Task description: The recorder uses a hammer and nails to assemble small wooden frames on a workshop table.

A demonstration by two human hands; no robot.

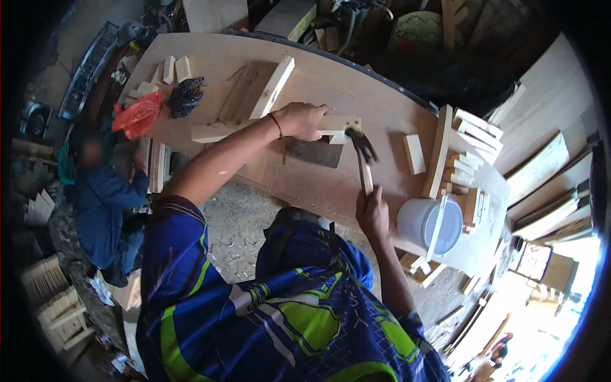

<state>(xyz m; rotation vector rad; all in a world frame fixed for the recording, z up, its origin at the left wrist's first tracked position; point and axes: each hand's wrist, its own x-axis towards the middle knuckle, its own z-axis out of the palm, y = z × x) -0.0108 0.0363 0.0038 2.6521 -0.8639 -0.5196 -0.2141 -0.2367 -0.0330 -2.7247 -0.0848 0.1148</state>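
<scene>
My left hand (304, 121) is closed over a pale wooden bar (213, 132) that lies along the workbench. A small thin thing shows at its fingertips, too small to make out. My right hand (374, 213) grips a hammer (366, 169) by its wooden handle. The dark hammer head is beside the bar's right end, where small dark dots mark the wood; whether they touch I cannot tell. Another wooden bar (275, 86) slants away from the first one at its far side. Beneath my left hand, a dark flat piece (315, 154) lies on the bench.
On the workbench (375, 95), a white bucket (417, 223) with a strip across its top stands at right. Near it are a long beam (438, 153), a short block (414, 154) and several offcuts. A red bag (138, 116) and black bag (185, 97) lie left. A person (105, 191) sits at left.
</scene>
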